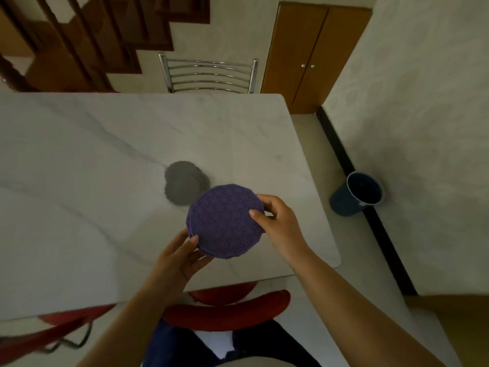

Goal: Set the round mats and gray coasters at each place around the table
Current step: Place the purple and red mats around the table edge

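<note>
Gripping the round mats (225, 221): both hands, one on each side of the purple, star-patterned disc; layered edges show at its near rim.
Left hand (182, 256): clasps the near-left rim, thumb on top, fingers curled underneath.
Right hand (277, 221): pinches the opposite rim, thumb lying on the top face, fingers bent round the edge.
Mats' place: between the two hands, held over the table (105, 154).
Gray coasters (181, 184): a loose, fanned pile flat on the table, just beyond the left hand; the mats cover its near edge in this view.
Red chair (225, 311): behind both wrists, tucked at the table's near edge.
Chrome chair (209, 74): well beyond the hands, at the far edge.
Blue bucket (357, 194): on the floor, out past the right hand.
</note>
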Demonstrator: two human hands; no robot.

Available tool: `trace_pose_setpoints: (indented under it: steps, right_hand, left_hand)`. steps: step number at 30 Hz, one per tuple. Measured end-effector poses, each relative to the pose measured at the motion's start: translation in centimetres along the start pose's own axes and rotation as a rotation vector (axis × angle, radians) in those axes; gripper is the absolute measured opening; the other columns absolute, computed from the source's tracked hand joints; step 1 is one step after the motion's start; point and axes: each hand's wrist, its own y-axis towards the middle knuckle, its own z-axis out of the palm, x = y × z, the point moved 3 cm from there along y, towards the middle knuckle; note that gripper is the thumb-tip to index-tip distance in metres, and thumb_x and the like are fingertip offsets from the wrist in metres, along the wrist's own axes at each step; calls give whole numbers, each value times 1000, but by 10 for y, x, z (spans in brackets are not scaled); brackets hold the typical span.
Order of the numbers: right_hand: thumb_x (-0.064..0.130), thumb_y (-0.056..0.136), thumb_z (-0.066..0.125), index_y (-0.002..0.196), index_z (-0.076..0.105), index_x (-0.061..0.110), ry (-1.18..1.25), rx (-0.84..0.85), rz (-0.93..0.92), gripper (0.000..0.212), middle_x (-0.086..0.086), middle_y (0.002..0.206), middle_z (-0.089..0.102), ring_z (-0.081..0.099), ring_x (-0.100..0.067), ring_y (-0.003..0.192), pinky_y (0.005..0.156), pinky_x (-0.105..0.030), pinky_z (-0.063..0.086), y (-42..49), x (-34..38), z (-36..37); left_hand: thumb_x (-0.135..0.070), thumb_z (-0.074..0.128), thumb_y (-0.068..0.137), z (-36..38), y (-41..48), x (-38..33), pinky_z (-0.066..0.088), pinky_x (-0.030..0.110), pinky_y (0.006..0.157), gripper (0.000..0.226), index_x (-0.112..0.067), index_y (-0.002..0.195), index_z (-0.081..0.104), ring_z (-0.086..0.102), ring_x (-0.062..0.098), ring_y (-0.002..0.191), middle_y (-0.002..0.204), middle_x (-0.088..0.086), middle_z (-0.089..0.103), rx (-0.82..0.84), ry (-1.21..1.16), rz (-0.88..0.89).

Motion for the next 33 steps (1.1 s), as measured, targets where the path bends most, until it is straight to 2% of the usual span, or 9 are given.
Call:
trace_pose_setpoints:
  steps: [4,8,11,14,19,23,28,31,33]
  right_hand:
    - [19,88,64,108,62,18,100,48,67,20,-4,110,67,66,-17,99,74,-33,59,-1,-7,-43]
    - [22,87,65,97,64,19,193,76,206,10,-3,95,71,70,-14,86,69,-30,59,0,-19,-65]
    - [19,87,64,95,65,17,253,86,267,8,-4,95,71,69,-17,85,64,-28,56,2,-22,-71]
    - [19,87,64,96,66,16,308,61,305,9,-4,95,71,69,-18,85,64,-28,55,3,-23,-75]
    - [19,87,65,99,65,14,315,37,323,14,-5,97,71,69,-18,86,63,-27,55,5,-21,-79]
    - [16,90,60,87,66,17,349,-1,344,6,-1,87,71,68,-15,78,60,-28,53,4,-19,-78]
    - [14,92,57,104,61,8,408,-124,363,15,-4,95,67,65,-18,85,70,-35,56,15,-13,-99]
    - [9,93,54,101,62,5,509,-204,368,12,-3,91,66,64,-17,81,67,-32,57,32,-10,-115]
    - [7,94,51,110,60,3,588,-245,363,19,-5,97,65,64,-18,85,67,-31,58,48,-10,-122]
  left_hand:
    - [-17,53,84,37,-7,30,59,33,77,38,-17,122,61,69,28,103,118,7,71,-34,-41,13]
    - [-17,53,86,50,-10,40,59,34,78,35,-16,120,64,68,29,104,120,10,69,-65,-50,20]
    - [-16,54,88,54,-7,39,58,36,81,35,-16,120,65,68,29,103,121,12,68,-50,-42,19]
    - [-17,53,89,58,-2,36,57,36,84,34,-17,121,66,67,30,106,124,12,66,-20,-28,22]
    - [-17,52,91,58,2,37,56,37,85,41,-12,131,56,65,32,110,127,13,65,9,-52,17]
    - [-15,53,89,54,5,32,57,38,84,41,-11,130,57,66,32,108,127,15,64,6,-49,29]
    - [-16,56,86,39,4,24,57,39,86,49,-12,135,51,62,34,114,131,12,62,-36,-33,40]
    - [-16,54,88,26,4,17,57,38,86,45,-16,133,54,61,34,116,132,10,62,-36,-29,56]
    - [-16,52,89,23,6,14,56,38,87,42,-18,131,56,61,33,117,133,8,62,-39,-22,63]
